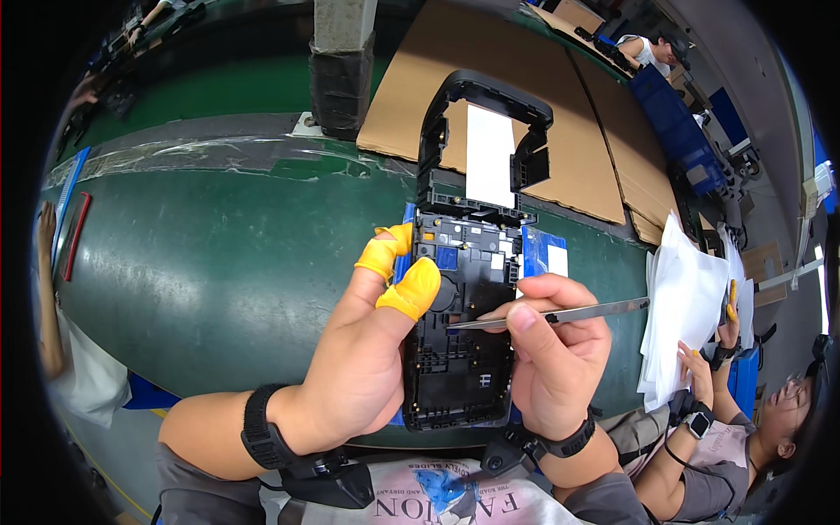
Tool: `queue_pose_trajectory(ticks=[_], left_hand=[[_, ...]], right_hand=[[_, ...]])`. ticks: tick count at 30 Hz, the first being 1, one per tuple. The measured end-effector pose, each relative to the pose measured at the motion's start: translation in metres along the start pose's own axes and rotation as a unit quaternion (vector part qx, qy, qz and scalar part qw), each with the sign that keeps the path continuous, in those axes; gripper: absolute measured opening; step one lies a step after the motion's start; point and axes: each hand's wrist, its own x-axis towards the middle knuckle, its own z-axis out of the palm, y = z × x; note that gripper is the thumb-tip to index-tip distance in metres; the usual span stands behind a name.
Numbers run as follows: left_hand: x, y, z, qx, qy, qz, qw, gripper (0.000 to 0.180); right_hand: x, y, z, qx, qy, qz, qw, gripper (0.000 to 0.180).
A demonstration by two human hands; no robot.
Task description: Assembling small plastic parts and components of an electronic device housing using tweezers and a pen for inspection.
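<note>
My left hand (pixel 346 363), with yellow finger cots on the thumb and forefinger, grips the left edge of a black plastic housing (pixel 464 372) in front of me. Pinched in my right hand (pixel 564 359) are metal tweezers (pixel 604 311). Their tips reach left over the middle of the housing; whether they hold a small part I cannot make out. The right hand's lower fingers are by the housing's right edge. An open, handle-like black frame (pixel 490 85) rises from its far end. Blue material (pixel 544 245) shows beneath the housing.
Brown cardboard sheets (pixel 604 179) lie across the green table (pixel 227 280), behind the housing. A metal post (pixel 343 79) stands at the back. A red strip (pixel 77 236) lies far left. At right, another person handles white bags (pixel 687 302).
</note>
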Motion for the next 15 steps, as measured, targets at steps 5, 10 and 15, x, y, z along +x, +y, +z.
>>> queue_pose_trajectory(ticks=[5, 10, 15], left_hand=[[-0.001, 0.002, -0.004, -0.021, 0.003, 0.004, 1.0, 0.031], [0.0, 0.009, -0.007, 0.084, -0.01, -0.012, 0.996, 0.053], [-0.045, 0.029, -0.018, 0.168, 0.045, -0.042, 0.984, 0.074]], right_hand=[[-0.002, 0.003, 0.001, 0.009, -0.013, 0.009, 1.0, 0.024], [0.006, -0.005, -0.02, 0.119, 0.049, -0.048, 0.991, 0.024], [-0.006, -0.045, -0.085, 0.024, 0.17, -0.168, 0.971, 0.023]])
